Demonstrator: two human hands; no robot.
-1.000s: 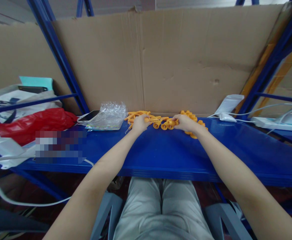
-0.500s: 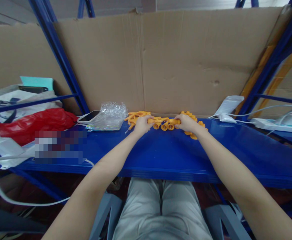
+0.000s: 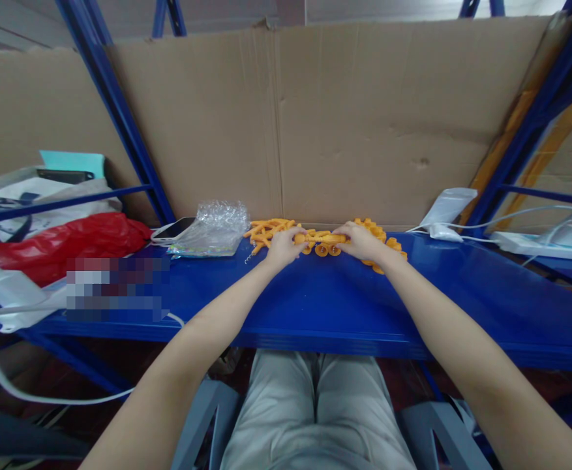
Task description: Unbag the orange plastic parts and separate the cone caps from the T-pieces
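Small orange plastic parts lie at the back of the blue shelf (image 3: 315, 294), against the cardboard wall. My left hand (image 3: 282, 245) is closed on the left end of an orange rod-like piece (image 3: 321, 239). My right hand (image 3: 362, 240) grips its right end, so both hands hold it just above the shelf. A pile of thin orange sticks (image 3: 263, 230) lies left of my left hand. A pile of round orange pieces (image 3: 386, 241) sits behind and right of my right hand. A few cup-shaped orange parts (image 3: 321, 250) rest under the held piece.
A crumpled clear plastic bag (image 3: 214, 228) and a phone (image 3: 175, 228) lie left of the parts. A red bag (image 3: 60, 245) and white bags are further left. A white pouch (image 3: 449, 205), cables and a power strip (image 3: 540, 243) are on the right. Blue rack posts (image 3: 119, 117) flank the cardboard.
My hands have drawn closer together at the middle of the orange parts, and both now hold one rod-like piece between them.
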